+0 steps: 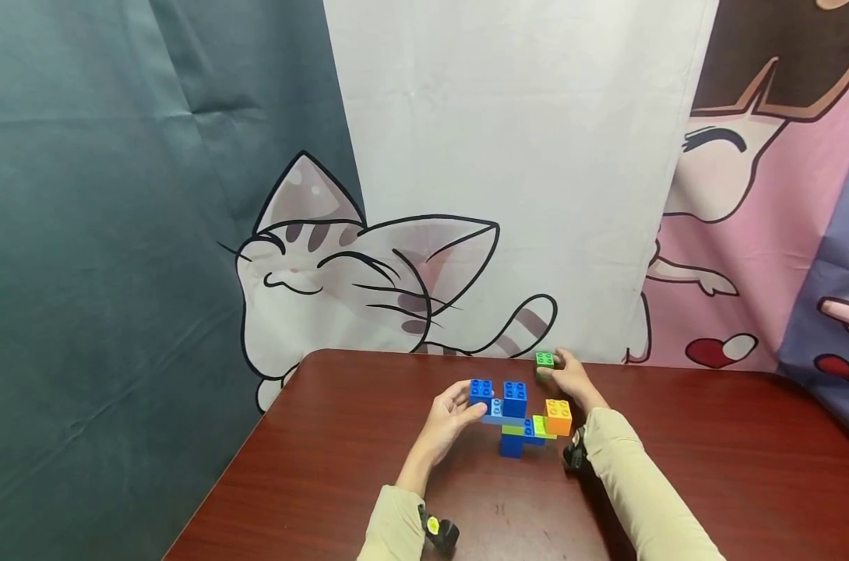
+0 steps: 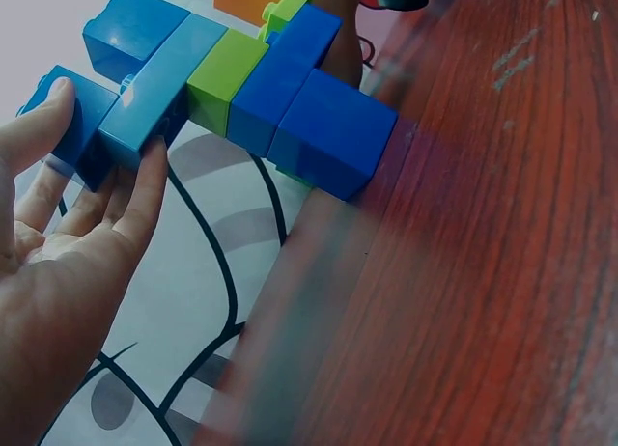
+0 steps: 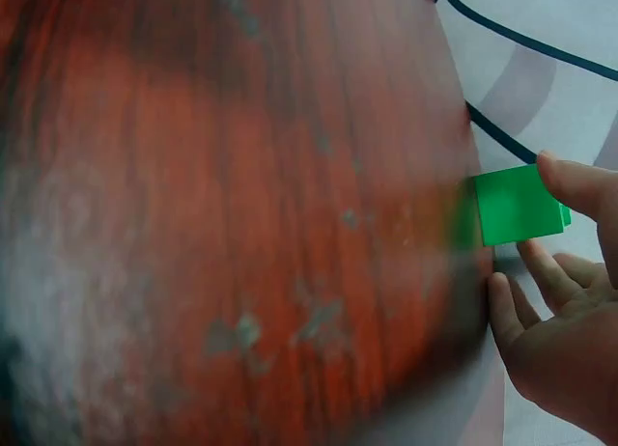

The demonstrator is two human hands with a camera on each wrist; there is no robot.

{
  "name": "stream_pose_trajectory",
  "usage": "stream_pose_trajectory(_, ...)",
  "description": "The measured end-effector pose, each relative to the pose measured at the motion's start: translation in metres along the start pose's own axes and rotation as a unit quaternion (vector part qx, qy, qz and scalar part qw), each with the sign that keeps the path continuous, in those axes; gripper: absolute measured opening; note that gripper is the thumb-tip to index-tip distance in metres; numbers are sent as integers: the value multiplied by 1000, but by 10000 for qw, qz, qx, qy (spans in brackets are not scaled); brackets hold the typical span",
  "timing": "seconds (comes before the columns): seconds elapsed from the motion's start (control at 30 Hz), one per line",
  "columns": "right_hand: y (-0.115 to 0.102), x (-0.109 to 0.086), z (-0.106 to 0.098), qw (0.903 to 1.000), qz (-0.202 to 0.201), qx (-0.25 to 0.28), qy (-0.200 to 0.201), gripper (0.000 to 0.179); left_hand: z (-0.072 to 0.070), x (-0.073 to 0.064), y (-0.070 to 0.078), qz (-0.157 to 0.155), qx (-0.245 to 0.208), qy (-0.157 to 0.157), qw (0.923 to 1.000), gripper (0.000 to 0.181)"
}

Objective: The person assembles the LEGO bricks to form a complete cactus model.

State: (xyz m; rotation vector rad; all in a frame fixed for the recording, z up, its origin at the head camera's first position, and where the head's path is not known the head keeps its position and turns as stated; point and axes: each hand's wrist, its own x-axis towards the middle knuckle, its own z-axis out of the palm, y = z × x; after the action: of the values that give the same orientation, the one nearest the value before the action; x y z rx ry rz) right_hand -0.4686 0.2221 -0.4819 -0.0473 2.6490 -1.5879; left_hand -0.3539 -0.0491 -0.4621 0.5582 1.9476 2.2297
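Observation:
A toy building-brick model [image 1: 514, 401] stands upright in front of me, its lowest blue brick [image 1: 512, 446] close to the tabletop. Two blue bricks top a lighter blue one; lime pieces and an orange brick [image 1: 558, 417] branch off to the right. My left hand [image 1: 444, 421] grips the model's left end, thumb on the upper left blue brick [image 2: 82, 118] and fingers beneath. Farther away, my right hand [image 1: 573, 379] pinches a loose green brick [image 3: 521, 205] between thumb and fingers, right by the table's far edge.
The dark red wooden table [image 1: 312, 467] ends at a fabric backdrop [image 1: 466, 156] printed with a cartoon cat. A small black camera [image 1: 440, 531] is strapped on the left wrist, another [image 1: 575, 452] on the right. Scuff marks show on the wood.

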Motion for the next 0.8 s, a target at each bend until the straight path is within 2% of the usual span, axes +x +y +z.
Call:
stream_pose_trajectory(0.13,8,-2,-1,9997,-205,-57,128,82,1,-1,1,3,-18,-11,10000,48)
stream_pose_trajectory(0.2,10,-4,-1,9994,-277,-93,203,77,1,-1,0,14,-28,-18,10000,48)
stream_pose_trajectory(0.3,9,-6,0,9994,-221,-58,270,64,2,-1,0,28,-36,-23,10000,48)
stream_pose_trajectory(0.43,4,-9,1,9999,-39,-51,157,57,2,-2,2,32,-22,10,10000,47)
stream_pose_trajectory(0.6,6,-7,-3,10000,-31,-19,7,61,-1,-2,4,25,-17,28,10000,49)
stream_pose_trajectory(0.8,11,-12,-15,9982,290,519,102,68,0,-2,2,22,63,20,10000,46)
